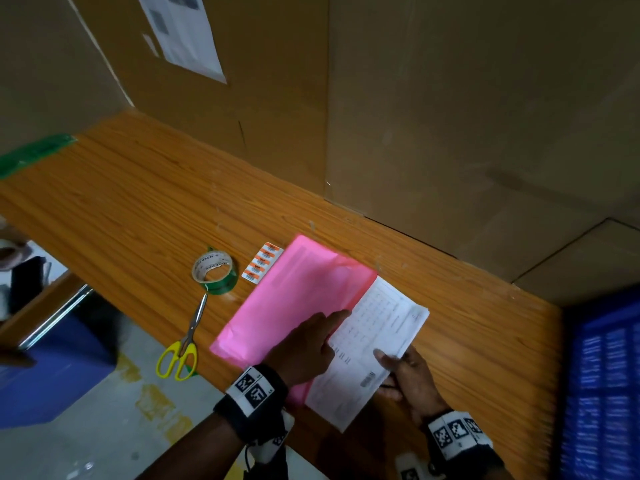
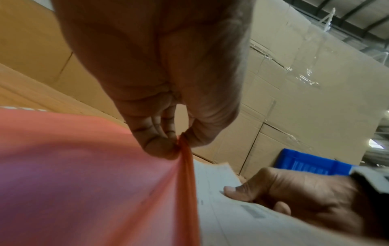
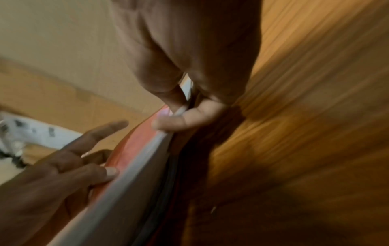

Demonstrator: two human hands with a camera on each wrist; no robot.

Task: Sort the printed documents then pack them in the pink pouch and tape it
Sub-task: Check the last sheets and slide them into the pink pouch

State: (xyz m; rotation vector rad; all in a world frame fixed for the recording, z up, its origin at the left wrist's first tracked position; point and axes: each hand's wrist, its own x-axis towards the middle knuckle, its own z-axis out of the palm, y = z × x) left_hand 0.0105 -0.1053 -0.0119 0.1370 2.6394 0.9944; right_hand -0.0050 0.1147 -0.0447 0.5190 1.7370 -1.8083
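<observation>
**Papers half inside the pouch**

Your left hand [image 1: 304,344] pinches the open edge of the pink pouch [image 1: 287,303], lying on the table [image 1: 138,209] right of the tape [image 1: 214,273]. Your right hand [image 1: 405,372] grips the papers [image 1: 377,337], partly inside.

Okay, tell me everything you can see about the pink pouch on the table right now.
The pink pouch is a flat, thin, translucent plastic sleeve lying on the wooden table, faint print showing through it. Its mouth has a darker reddish edge and faces the person's right. The left hand pinches that edge, lifting it open. The printed documents are partly inside, the rest sticking out, gripped by the right hand. A strip of orange and white labels lies beside its far corner.
</observation>
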